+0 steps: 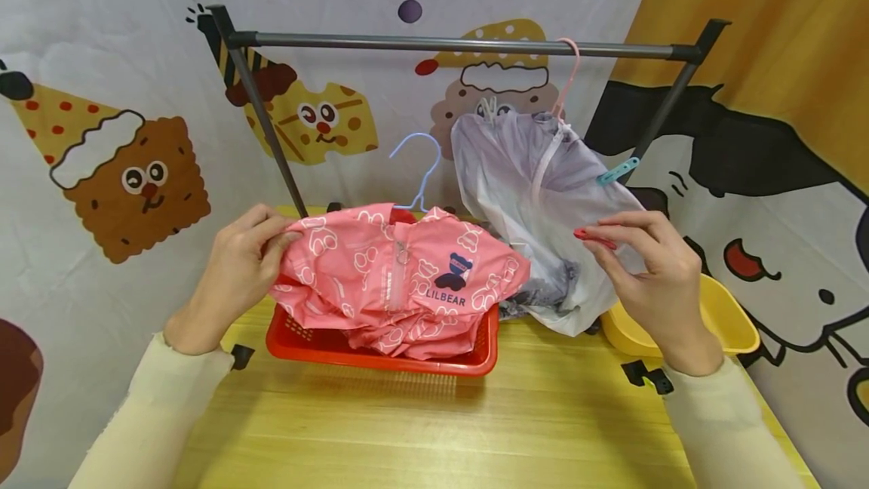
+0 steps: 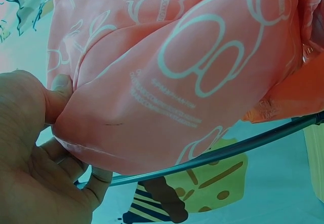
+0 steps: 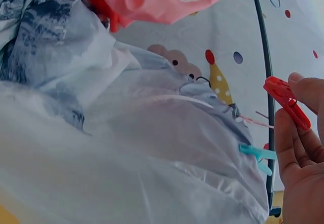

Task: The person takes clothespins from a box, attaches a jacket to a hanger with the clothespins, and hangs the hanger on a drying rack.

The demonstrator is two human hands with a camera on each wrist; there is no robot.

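Observation:
A pink jacket [image 1: 353,262] with white bear outlines and a short front zip lies over the red basket [image 1: 380,359]. My left hand [image 1: 244,266] pinches its left shoulder or sleeve between thumb and fingers; the left wrist view shows the folded pink cloth [image 2: 152,107] in that grip. A blue hanger [image 1: 422,172] sticks up from the jacket's neck, its hook free of the rail. My right hand [image 1: 655,278] pinches a red clothespin [image 3: 287,102] in front of the hanging grey-white garment [image 1: 543,202].
A grey rack rail [image 1: 407,43] spans the back. The grey-white garment hangs from it on a pink hanger [image 1: 570,78], with a teal clothespin [image 1: 618,171] on its right shoulder and a white one [image 1: 487,109] on its left. A yellow bin [image 1: 729,323] stands at the right.

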